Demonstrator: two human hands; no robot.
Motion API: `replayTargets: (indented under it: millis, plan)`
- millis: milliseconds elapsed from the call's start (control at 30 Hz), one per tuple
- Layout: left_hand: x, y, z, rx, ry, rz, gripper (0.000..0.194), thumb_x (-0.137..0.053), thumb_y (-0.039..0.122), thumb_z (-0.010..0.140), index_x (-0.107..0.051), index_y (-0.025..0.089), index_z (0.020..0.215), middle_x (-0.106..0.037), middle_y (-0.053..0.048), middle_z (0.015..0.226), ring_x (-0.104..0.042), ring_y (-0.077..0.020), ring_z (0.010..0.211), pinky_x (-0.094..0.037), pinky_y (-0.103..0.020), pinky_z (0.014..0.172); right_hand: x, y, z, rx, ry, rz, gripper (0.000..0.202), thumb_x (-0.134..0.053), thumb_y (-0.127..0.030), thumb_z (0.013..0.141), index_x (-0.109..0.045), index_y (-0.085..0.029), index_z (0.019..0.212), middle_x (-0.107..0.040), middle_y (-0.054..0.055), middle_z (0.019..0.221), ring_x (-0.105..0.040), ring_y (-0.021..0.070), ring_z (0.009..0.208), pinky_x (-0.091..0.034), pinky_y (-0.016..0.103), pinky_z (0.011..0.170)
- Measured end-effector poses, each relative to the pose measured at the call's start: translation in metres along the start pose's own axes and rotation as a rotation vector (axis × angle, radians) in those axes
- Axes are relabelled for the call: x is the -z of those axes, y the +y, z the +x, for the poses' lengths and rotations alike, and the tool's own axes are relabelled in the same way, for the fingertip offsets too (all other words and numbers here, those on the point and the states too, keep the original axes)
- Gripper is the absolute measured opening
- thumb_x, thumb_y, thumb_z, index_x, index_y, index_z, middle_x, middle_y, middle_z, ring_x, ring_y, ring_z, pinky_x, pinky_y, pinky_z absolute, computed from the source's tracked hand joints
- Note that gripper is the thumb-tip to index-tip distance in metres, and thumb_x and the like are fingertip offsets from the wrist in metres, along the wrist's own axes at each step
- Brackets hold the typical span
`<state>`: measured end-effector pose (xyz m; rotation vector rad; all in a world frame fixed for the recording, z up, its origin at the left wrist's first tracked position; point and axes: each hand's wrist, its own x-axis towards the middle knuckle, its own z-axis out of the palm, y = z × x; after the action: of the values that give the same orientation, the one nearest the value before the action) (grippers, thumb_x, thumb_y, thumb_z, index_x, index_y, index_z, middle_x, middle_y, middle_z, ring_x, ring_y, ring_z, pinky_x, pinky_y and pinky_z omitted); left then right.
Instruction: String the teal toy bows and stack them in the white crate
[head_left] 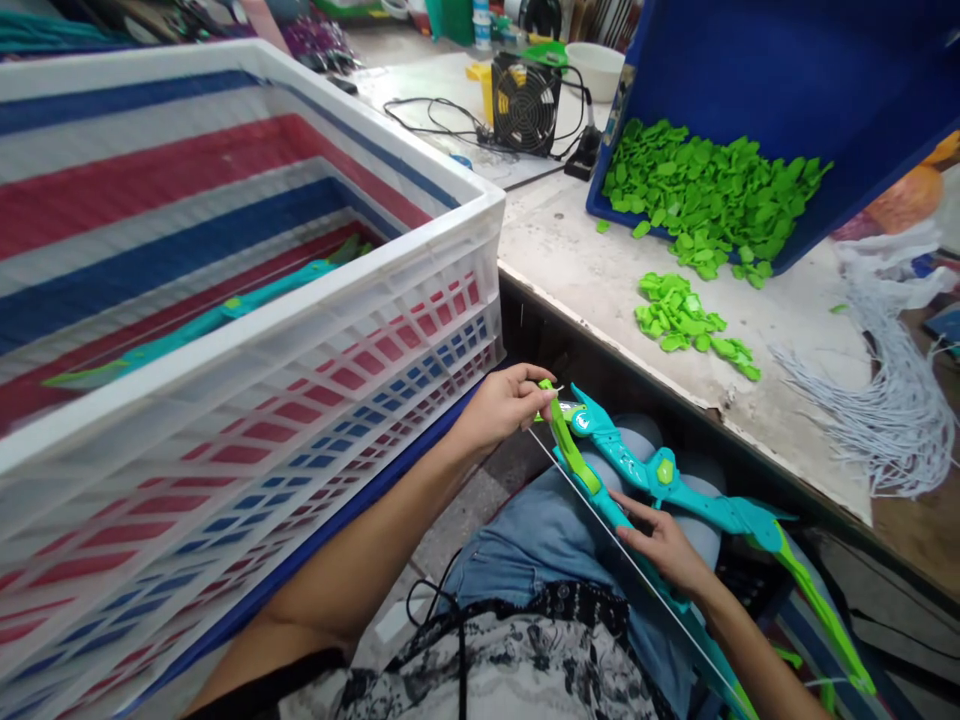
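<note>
A turquoise and green plastic toy bow [609,508] lies slantwise over my lap, its white string [637,572] stretched along the near side. At its green tip, my left hand [511,405] is closed in a pinch, with a short white string end showing by the fingertips. My right hand [664,540] is wrapped round the turquoise limb lower down, the fingers on its far side partly hidden. Just beyond, a second toy bow [694,497] of the same colours rests across my knees, its green limb hanging down to the right.
On my left stands a white plastic crate [491,215] lined with striped cloth, another bow [225,318] inside. A tilted blue bin [720,70] spills green plastic pieces [679,312] onto the worktable [555,250]. White strings [900,390] hang at right; a small fan [525,105] stands behind.
</note>
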<state>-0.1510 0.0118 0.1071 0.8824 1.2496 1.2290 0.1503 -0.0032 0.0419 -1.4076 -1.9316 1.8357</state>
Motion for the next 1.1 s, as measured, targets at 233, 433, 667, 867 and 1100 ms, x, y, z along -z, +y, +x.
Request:
replayTargets:
  millis: [233, 433, 667, 867, 1100]
  plan:
    - [-0.001, -0.003, -0.004, 0.027, -0.045, -0.144, 0.042, -0.076, 0.039, 0.067, -0.057, 0.012, 0.091, -0.062, 0.001, 0.053, -0.040, -0.0043, 0.037, -0.028, -0.018, 0.039, 0.004, -0.065, 0.036, 0.554, 0.447, -0.481, 0.029, -0.056, -0.039, 0.089, -0.069, -0.025, 0.111, -0.066, 0.010, 0.103, -0.061, 0.0231, 0.097, -0.050, 0.040, 0.088]
    - [0.001, -0.005, -0.010, 0.029, -0.031, -0.134, 0.043, -0.076, 0.042, 0.066, -0.056, 0.012, 0.090, -0.060, 0.001, 0.052, -0.041, -0.0051, 0.038, -0.028, -0.018, 0.039, -0.013, -0.131, 0.103, 0.811, 0.271, -0.289, 0.016, -0.061, -0.031, 0.087, -0.069, -0.018, 0.093, -0.066, 0.004, 0.086, -0.060, 0.0141, 0.077, -0.049, 0.026, 0.065]
    - [0.006, -0.004, -0.010, 0.037, -0.043, 0.083, 0.034, -0.070, 0.039, 0.070, -0.055, 0.016, 0.089, -0.059, 0.003, 0.053, -0.051, -0.0111, 0.044, -0.040, -0.022, 0.046, -0.020, -0.152, 0.104, 0.897, 0.233, -0.378, 0.016, -0.057, -0.023, 0.087, -0.060, -0.018, 0.072, -0.059, 0.001, 0.072, -0.054, 0.0129, 0.071, -0.044, 0.027, 0.068]
    - [-0.008, -0.014, -0.016, -0.333, 0.267, 0.455, 0.012, -0.056, 0.020, 0.078, -0.062, 0.019, 0.088, -0.067, -0.004, 0.093, -0.061, -0.0167, 0.088, -0.046, -0.028, 0.081, 0.029, -0.155, 0.152, 0.762, 0.458, -0.290, 0.011, -0.058, -0.022, 0.080, -0.058, -0.017, 0.070, -0.057, -0.001, 0.069, -0.052, 0.0128, 0.068, -0.044, 0.027, 0.068]
    - [-0.014, -0.004, 0.000, -0.156, 0.087, 0.170, 0.021, -0.060, 0.036, 0.075, -0.070, 0.018, 0.075, -0.067, -0.006, 0.083, -0.059, -0.0192, 0.084, -0.044, -0.031, 0.080, 0.011, -0.162, 0.127, 0.865, 0.787, -0.151, 0.012, -0.054, -0.026, 0.087, -0.058, -0.020, 0.078, -0.060, 0.003, 0.083, -0.058, 0.0175, 0.085, -0.049, 0.034, 0.081]
